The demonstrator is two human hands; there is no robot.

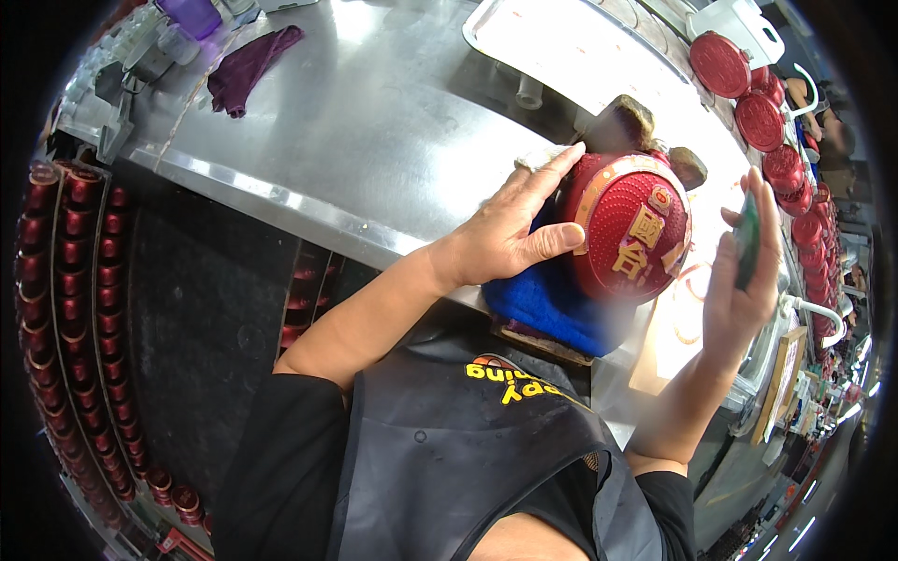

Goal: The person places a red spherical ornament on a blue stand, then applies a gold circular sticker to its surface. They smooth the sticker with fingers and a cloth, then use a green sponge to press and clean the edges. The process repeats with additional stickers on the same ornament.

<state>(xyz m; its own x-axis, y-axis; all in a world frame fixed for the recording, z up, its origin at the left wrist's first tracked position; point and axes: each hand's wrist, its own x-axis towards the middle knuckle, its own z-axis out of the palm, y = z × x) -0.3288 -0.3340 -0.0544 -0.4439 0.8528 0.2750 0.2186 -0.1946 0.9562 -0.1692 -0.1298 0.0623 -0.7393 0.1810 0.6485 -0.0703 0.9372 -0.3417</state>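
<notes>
A round, deep red jar [613,229] with a dotted surface and raised gold characters lies tilted on a folded blue cloth [538,304]. My left hand [505,224] braces the jar's left side, thumb on the near part and fingers stretched along the far part. A wad of white cloth [540,157] shows by those fingertips. To the right of the jar and apart from it, my right hand [745,266] is raised, fingers nearly straight. A blurred green object [747,241] is held in it against the thumb side; its kind is unclear.
Brown blocks [627,122] sit just beyond the jar, near a metal tray [571,37]. A purple cloth [253,70] lies on the steel table [346,122]. Red lids [720,64] and jars line the right side. Rows of red containers [79,234] stand at the left.
</notes>
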